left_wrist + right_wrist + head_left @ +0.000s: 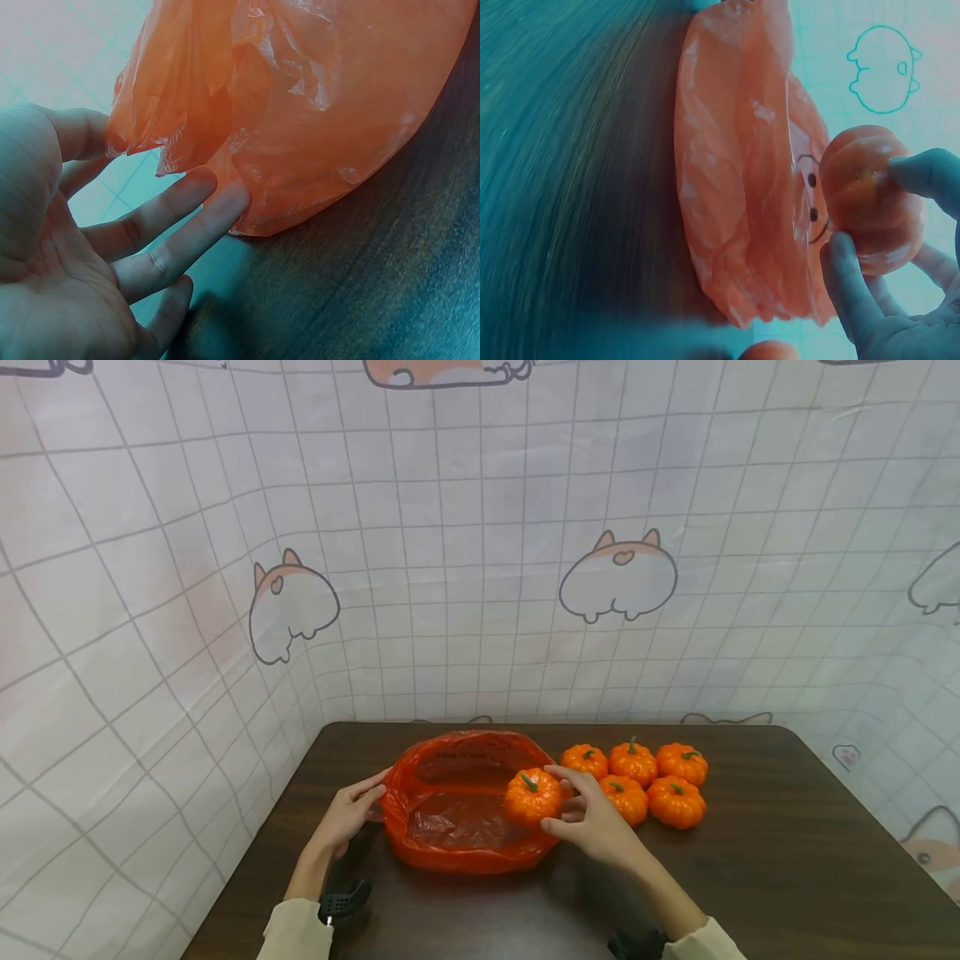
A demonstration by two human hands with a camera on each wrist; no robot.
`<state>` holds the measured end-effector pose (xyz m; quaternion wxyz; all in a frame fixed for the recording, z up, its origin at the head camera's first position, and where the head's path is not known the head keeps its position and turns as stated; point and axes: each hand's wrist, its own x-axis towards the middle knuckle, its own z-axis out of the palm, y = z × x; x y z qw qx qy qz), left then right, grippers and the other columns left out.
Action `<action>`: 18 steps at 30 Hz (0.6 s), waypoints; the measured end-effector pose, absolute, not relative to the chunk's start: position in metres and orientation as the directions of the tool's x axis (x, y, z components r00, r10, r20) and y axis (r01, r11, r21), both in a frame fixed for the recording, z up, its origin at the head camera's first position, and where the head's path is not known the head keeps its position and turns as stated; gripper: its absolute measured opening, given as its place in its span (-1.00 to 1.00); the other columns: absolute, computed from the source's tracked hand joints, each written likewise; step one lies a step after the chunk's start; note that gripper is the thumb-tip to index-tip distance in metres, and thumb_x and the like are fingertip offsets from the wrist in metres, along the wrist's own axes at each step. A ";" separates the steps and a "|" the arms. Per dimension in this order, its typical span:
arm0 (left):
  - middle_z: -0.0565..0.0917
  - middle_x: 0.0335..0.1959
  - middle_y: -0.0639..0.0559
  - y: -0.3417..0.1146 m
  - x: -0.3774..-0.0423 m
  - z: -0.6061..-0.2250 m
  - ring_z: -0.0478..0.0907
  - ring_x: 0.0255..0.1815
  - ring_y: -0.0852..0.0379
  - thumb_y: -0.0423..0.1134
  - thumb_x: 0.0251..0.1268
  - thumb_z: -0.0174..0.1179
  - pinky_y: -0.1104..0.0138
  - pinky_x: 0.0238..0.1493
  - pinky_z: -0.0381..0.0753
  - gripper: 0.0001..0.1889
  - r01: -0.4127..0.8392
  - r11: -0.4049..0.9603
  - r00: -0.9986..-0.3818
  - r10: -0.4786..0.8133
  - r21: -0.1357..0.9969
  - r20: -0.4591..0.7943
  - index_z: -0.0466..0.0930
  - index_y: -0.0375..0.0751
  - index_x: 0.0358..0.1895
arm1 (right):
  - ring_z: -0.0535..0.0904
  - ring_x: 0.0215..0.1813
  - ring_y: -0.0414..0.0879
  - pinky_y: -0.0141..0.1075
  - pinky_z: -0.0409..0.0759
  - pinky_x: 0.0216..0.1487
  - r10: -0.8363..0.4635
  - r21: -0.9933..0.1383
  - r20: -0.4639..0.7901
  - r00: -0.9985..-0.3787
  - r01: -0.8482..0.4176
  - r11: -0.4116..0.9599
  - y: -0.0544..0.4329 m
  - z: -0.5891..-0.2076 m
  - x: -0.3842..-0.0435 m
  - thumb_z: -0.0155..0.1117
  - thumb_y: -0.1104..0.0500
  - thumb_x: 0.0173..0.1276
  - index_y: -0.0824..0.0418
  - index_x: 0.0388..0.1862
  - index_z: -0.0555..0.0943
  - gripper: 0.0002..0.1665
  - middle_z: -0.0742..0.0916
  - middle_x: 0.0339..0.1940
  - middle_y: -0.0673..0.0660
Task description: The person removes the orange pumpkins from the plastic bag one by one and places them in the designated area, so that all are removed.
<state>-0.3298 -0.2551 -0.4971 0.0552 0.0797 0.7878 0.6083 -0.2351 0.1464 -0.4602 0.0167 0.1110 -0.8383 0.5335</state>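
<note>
A red-orange plastic bag [471, 860] lies on the table with its mouth spread wide. At its left rim, my left hand [351, 810] pinches the bag edge between thumb and index finger. In the left wrist view the other fingers of the left hand [97, 255] extend beside the bag [322, 142]. My right hand [596, 822] grips a small orange pumpkin [531, 797] with a green stem, held over the right side of the bag's mouth. The right wrist view shows fingers and thumb around the pumpkin [870, 199], beside the bag [735, 165].
Several more small pumpkins [677, 802] sit grouped on the dark wooden table [780, 860], right of the bag and beyond the right hand. Behind and at the sides hangs a white gridded sheet [487, 643] with cartoon dog drawings.
</note>
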 end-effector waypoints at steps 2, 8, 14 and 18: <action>0.53 0.41 -0.24 -0.255 -0.330 -0.497 0.71 -0.03 0.12 -0.14 0.64 0.02 0.19 -0.03 0.78 -0.54 0.056 0.248 -0.982 0.189 0.967 0.008 0.43 -0.04 0.50 | 0.58 0.20 0.12 -0.08 0.69 0.19 -0.170 -0.890 0.153 -0.974 -0.210 0.405 0.150 -0.461 -0.234 0.52 0.06 0.30 -0.11 0.52 0.37 -0.16 0.40 0.34 0.28; 0.54 0.41 -0.21 -0.255 -0.331 -0.499 0.71 -0.02 0.08 -0.16 0.64 0.02 0.18 -0.03 0.78 -0.56 0.037 0.239 -0.983 0.182 0.970 -0.007 0.45 0.00 0.48 | 0.61 0.17 0.12 -0.10 0.70 0.19 -0.170 -0.884 0.173 -0.970 -0.229 0.407 0.163 -0.462 -0.229 0.52 0.10 0.29 -0.04 0.53 0.36 -0.14 0.41 0.27 0.30; 0.54 0.41 -0.25 -0.254 -0.331 -0.499 0.71 -0.03 0.05 -0.17 0.64 0.02 0.18 -0.05 0.78 -0.56 0.042 0.235 -0.982 0.187 0.971 -0.003 0.45 -0.01 0.49 | 0.62 0.18 0.17 -0.10 0.71 0.16 -0.161 -0.876 0.197 -0.967 -0.247 0.414 0.174 -0.464 -0.223 0.53 0.12 0.28 0.04 0.53 0.35 -0.12 0.41 0.29 0.33; 0.54 0.40 -0.25 -0.255 -0.331 -0.499 0.71 -0.04 0.08 -0.16 0.64 0.01 0.20 -0.05 0.78 -0.56 0.043 0.232 -0.982 0.191 0.972 -0.003 0.44 -0.01 0.49 | 0.63 0.18 0.19 -0.11 0.72 0.14 -0.159 -0.873 0.219 -0.963 -0.267 0.408 0.180 -0.465 -0.220 0.53 0.14 0.28 0.04 0.52 0.35 -0.13 0.41 0.32 0.37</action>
